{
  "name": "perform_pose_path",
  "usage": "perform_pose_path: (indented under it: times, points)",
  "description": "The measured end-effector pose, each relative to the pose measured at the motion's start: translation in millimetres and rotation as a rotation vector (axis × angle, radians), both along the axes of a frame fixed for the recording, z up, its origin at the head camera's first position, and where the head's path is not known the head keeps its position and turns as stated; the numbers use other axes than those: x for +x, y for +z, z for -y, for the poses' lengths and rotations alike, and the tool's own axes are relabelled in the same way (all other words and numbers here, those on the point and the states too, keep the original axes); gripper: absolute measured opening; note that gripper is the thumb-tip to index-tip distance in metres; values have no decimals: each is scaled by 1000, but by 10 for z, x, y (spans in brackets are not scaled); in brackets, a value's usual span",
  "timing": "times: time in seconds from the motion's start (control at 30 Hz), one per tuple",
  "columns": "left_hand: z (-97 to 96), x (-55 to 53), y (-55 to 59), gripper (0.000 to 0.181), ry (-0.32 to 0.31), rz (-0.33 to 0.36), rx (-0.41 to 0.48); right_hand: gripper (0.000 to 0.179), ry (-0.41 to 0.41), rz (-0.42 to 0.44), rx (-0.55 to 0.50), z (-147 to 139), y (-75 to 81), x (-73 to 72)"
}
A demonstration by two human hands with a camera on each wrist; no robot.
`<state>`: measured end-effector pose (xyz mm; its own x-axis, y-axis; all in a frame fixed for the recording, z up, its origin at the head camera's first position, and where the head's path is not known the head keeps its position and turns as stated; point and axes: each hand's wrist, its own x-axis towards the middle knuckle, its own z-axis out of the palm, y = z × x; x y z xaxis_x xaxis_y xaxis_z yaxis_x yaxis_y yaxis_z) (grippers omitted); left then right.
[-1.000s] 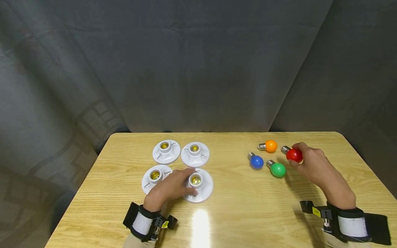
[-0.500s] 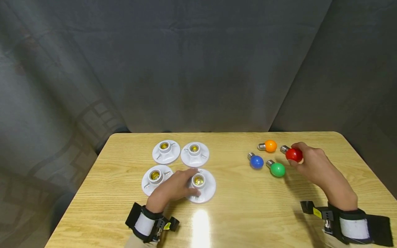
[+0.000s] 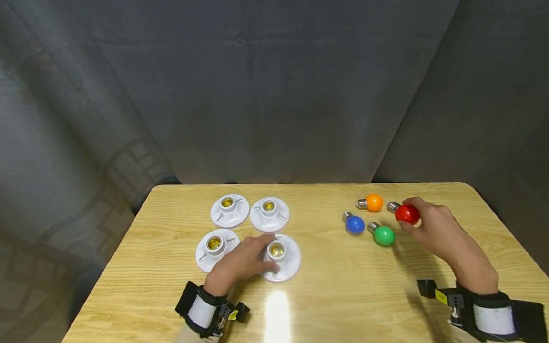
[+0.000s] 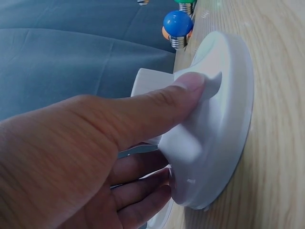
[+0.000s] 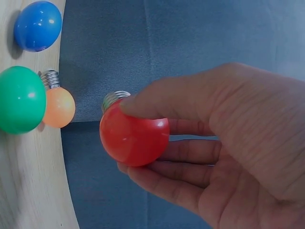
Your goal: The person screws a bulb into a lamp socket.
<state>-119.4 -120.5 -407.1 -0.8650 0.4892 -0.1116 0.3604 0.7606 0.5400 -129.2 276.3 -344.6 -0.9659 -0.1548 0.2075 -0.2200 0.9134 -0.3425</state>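
My left hand (image 3: 245,259) grips a round white lamp holder (image 3: 288,259), the nearest one on the right of its group. In the left wrist view the thumb (image 4: 167,105) presses on the lamp holder's sloped base (image 4: 233,114), with the other fingers on its far side. The brass-coloured socket (image 3: 277,249) faces up with no bulb in it. Over at the right, my right hand (image 3: 435,228) pinches a red light bulb (image 3: 407,215) by its globe. Thumb and fingers wrap the red globe in the right wrist view, and its metal screw base points away from the palm.
Several white lamp holders stand together: near left (image 3: 210,259), far left (image 3: 233,219) and far right (image 3: 274,221). Orange (image 3: 375,203), blue (image 3: 355,225) and green (image 3: 384,236) bulbs lie left of the right hand. A dark curtain (image 3: 274,95) hangs behind the wooden table (image 3: 334,286).
The left hand and the lamp holder it grips have shifted a little to the right, away from the near left lamp holder. The right hand with the red bulb stays almost in place.
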Motion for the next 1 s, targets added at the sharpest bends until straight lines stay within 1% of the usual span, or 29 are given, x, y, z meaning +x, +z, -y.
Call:
perform_pose_path:
  times: [0.23,0.37,0.53,0.77,1.0]
  points:
    - [-12,2,-10,67,-5,-10,-1,50,7,-19,2,8,5,-1]
    - [-22,6,-10,65,-5,-15,-3,50,15,-33,7,16,9,2]
    - [-35,11,-20,64,-3,-16,-1,49,23,-32,12,18,26,14]
    - [-51,9,-23,71,-10,-12,-9,52,33,-25,13,5,31,25]
    - [-47,17,-17,72,-4,-12,-18,53,30,-15,12,36,39,9]
